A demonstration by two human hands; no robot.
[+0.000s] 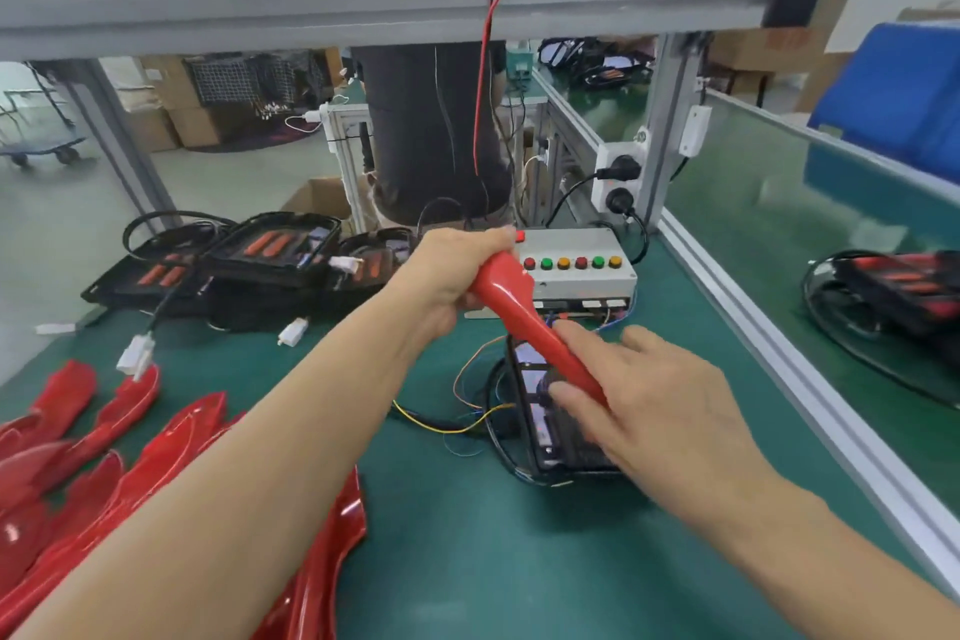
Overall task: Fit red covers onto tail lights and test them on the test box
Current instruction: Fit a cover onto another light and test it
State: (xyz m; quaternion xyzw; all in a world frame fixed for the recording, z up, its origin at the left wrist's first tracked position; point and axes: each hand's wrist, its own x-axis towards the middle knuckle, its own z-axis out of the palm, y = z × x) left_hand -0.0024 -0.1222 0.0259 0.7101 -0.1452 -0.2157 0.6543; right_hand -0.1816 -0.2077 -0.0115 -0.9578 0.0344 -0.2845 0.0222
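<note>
Red cover (524, 322) slants across the middle of the view, its wide end up at 11 o'clock and its narrow end down at 5 o'clock. The left hand (457, 270) has its grip clenched around the wide end, fingers curled under it and thumb side on top. The right hand (644, 400) meets the narrow end, thumb and forefinger pinching it while the other fingers spread loosely toward 12 o'clock. Directly beneath the cover, at 6 o'clock from it, the black tail light (550, 426) lies on the green desk (467, 561), partly hidden by the right hand; whether the cover touches it cannot be told. Thin coloured wires (457, 416) curl out from the light toward 9 o'clock. The grey test box (582, 270) with its row of red, green and yellow buttons sits at 1 o'clock from the left hand, just behind it. More red covers (104, 457) lie heaped at 8 o'clock on the desk. Black trays of tail lights (260, 255) rest at 10 o'clock, their white connectors (136, 356) trailing toward the heap.
</note>
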